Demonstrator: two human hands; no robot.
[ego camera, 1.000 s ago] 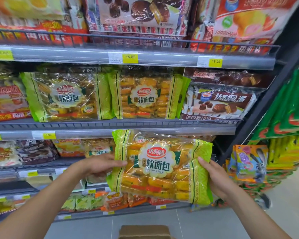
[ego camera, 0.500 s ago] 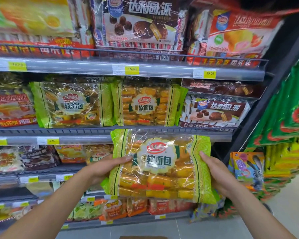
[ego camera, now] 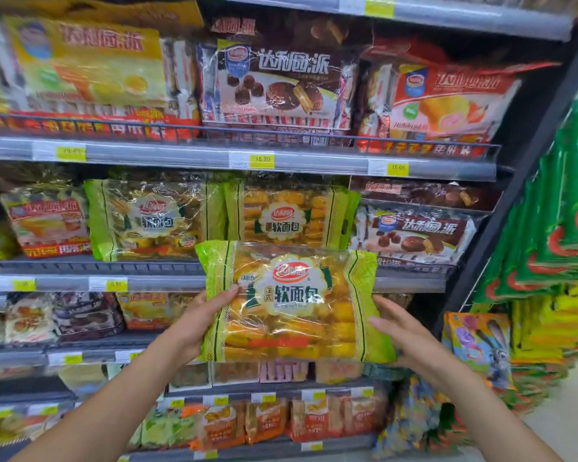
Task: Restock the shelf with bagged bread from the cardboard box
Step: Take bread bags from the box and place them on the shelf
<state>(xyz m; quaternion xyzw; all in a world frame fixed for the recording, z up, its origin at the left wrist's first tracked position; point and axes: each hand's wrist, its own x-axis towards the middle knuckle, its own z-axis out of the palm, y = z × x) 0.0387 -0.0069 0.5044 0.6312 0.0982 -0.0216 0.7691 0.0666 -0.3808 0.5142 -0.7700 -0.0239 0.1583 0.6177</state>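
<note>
Two grips carry one bread bag point(ego camera: 294, 305) by its green ends. The left grip point(ego camera: 201, 323) pinches with the thumb on front and the right grip point(ego camera: 411, 338) clasps the other end. I hold it in the air before the middle shelf point(ego camera: 411, 282). I judge it light, soft and slippery, so crush nothing. Matching bags point(ego camera: 291, 216) stand behind.

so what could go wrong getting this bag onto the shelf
Two matching green bread bags fill that middle row, so pushing the held green-edged clear plastic bread bag in could squash rolls. It may snag on the grey wire shelf lip. Left hand and right hand hold only its ends; it could slip.
</note>
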